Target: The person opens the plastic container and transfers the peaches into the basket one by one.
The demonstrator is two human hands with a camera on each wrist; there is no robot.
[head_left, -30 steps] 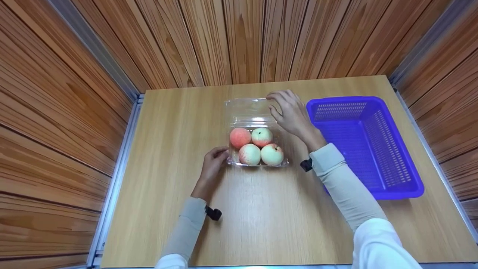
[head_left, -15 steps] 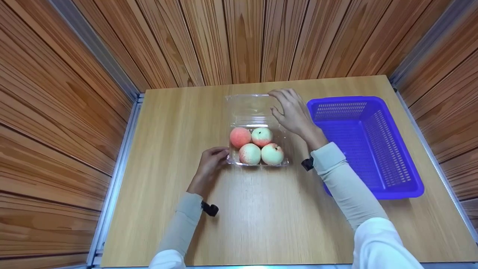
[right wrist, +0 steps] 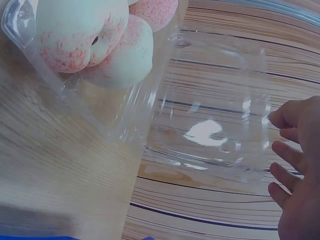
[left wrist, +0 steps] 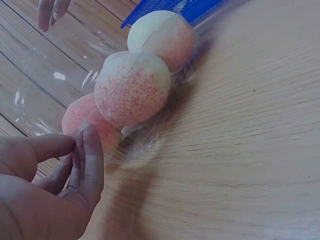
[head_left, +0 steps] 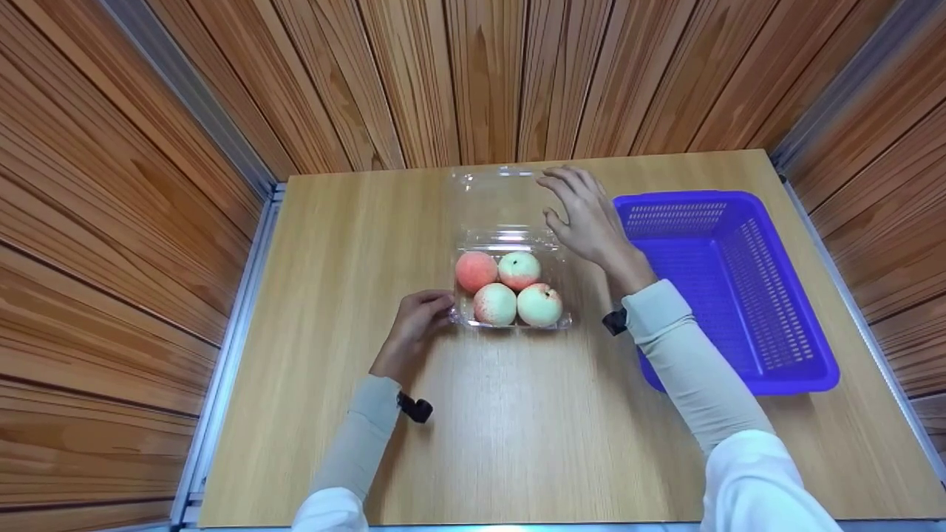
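A clear plastic clamshell box [head_left: 565, 323] stands mid-table, its transparent lid [head_left: 494, 201] raised at the far side. Inside sit several peaches, among them a reddish peach [head_left: 477, 272] and a pale pink-speckled peach [head_left: 494, 305]. My left hand [head_left: 415, 325] pinches the box's near-left edge between thumb and fingertips, as the left wrist view also shows. At the lid's far-right edge is my right hand [head_left: 589, 222], fingers spread and slightly bent. In the right wrist view its thumb side [right wrist: 295, 115] meets the lid's edge; whether the other fingers touch is unclear.
A blue-purple plastic basket [head_left: 802, 295] with slotted walls stands on the right, beside my right forearm. The wooden table [head_left: 332, 258] is bounded by plank walls [head_left: 480, 81] at the back and sides, with metal rails at the corners.
The lid has tilted further back, away from the peaches. My right hand has moved slightly away and to the right with it. The left hand has stayed at the box's edge.
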